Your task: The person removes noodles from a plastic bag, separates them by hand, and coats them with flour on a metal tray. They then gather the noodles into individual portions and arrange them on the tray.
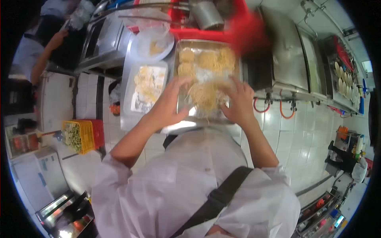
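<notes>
The person's left hand [239,104] and right hand [171,102], fingers spread and curved, flank pale-yellow stringy noodles [204,96] in a rectangular silver metal tray [237,75].

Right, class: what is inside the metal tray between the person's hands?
Several clumps of noodles and some white powder lie in the metal tray. Its bottom beneath the clumps is covered, and the left hand and right hand hide parts of its sides.

- Yellow crate [82,143], green produce [71,135] inside; red crate [98,135] beside it.
- Perforated metal cylinder [208,16] in red basket [173,16].
- Looped hoses [287,116], right, above tiled floor [295,137].
- Person [22,57] at left; another [358,171], far right.
</notes>
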The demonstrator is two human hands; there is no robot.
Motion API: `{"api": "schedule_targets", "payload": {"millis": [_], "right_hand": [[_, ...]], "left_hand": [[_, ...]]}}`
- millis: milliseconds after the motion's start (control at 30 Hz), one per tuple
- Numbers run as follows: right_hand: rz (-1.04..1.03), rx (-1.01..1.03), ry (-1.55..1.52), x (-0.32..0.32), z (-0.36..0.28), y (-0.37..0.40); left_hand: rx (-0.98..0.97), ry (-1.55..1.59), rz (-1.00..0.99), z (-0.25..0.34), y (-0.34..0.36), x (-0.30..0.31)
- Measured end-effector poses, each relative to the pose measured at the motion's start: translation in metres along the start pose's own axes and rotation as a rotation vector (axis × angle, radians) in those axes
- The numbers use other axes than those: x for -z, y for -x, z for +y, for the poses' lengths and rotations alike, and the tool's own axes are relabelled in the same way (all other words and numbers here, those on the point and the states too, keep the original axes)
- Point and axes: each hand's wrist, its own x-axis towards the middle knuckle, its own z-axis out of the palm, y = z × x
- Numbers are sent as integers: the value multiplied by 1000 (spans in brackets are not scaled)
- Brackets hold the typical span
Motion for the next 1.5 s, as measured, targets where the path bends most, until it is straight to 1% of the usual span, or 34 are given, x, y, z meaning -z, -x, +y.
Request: {"api": "schedule_targets", "payload": {"millis": [67, 100, 133, 167, 233, 267, 300, 367, 400, 433, 467, 500, 533, 567, 633, 667, 700, 733, 767, 833, 867, 900, 967, 1000, 1033, 1067, 1133, 1200, 1233, 1300, 1333, 1400, 1433, 1500], "right_hand": [[-36, -17, -61, -32, -3, -4], [-59, -23, -114, -60, 5, -6], [-247, -3, -62, -98, 20, 0], [-268, -14, -73, -91, 12, 11], [-131, -46, 9, -42, 3, -10], [137, 41, 11, -5, -10, -6], [152, 48, 21, -17, -5, -18], [104, 192, -360, -77, 4, -13], [-520, -94, -299, -113, 21, -12], [-563, -108, -326, -87, -7, 28], [-99, 14, -265, -43, -25, 29], [413, 170, -177, -24, -17, -6], [489, 217, -139, -29, 8, -49], [517, 182, -67, -45, 29, -64], [293, -37, -46, -91, 4, 46], [329, -65, 15, -100, 17, 21], [468, 229, -239, -71, 12, -5], [151, 80, -200, -102, 43, -40], [-258, -127, -199, -131, 55, -26], [115, -2, -302, -55, 17, -12], [401, 143, -223, -58, 29, -9], [458, 189, -187, -66, 41, -36], [-74, 64, -14, -94, 49, 4], [190, 28, -195, -65, 19, -2], [218, 45, -186, -62, 5, -17], [117, 100, -329, -58, -9, -20], [-53, 97, -503, -69, -19, -6], [-443, 1, -214, -98, 10, -16], [-432, 7, -206, -95, 18, -20], [-460, 75, -368, -45, 11, -35], [-398, 172, -284, -19, 2, -44], [-240, 303, -202, 36, -16, -59], [-136, 340, -202, 56, -21, -65], [-25, 305, -312, 74, -26, -64]], "left_hand": [[-103, -84, 73, -30, -24, -28], [-66, -206, -85, -65, -26, -60], [-17, -321, -251, -82, -18, -79], [-1, -308, -267, -74, -6, -79], [160, -205, -211, -51, -16, -52], [107, -126, -78, -31, -12, -31], [-12, -175, -36, -24, -11, -22], [11, -244, -65, -70, -15, -63], [58, -220, -94, -50, 13, -68], [116, -241, -155, -22, 31, -62], [87, -320, -152, -21, 6, -45], [-141, -185, 181, -34, 5, -41], [-24, -304, 75, -84, -14, -48], [162, -384, -62, -112, -7, -66], [370, -419, -301, -8, 39, -44], [348, -598, -348, -2, -9, -17], [-84, -418, 203, -42, -11, -39], [108, -486, 27, -90, -36, -44], [389, -502, -220, -105, -21, -56], [55, -419, 26, -18, -8, -23], [-13, -449, 122, -14, -8, -19], [77, -442, 48, -35, 3, -17], [371, -546, -458, -57, 20, -32], [403, -527, -503, -33, 38, -31], [267, -317, -288, -10, 18, -20], [119, -106, -78, 9, -2, -10], [177, -125, -114, 26, -27, 15], [188, -357, -150, 34, -42, 32], [177, -362, -140, 29, -44, 30], [-68, -594, 150, 9, -39, 11], [-73, -590, 149, -19, -38, -13], [11, 88, -197, -74, -38, -68], [4, 91, -200, -65, -42, -66], [691, 121, -554, -36, -56, -52]]}}
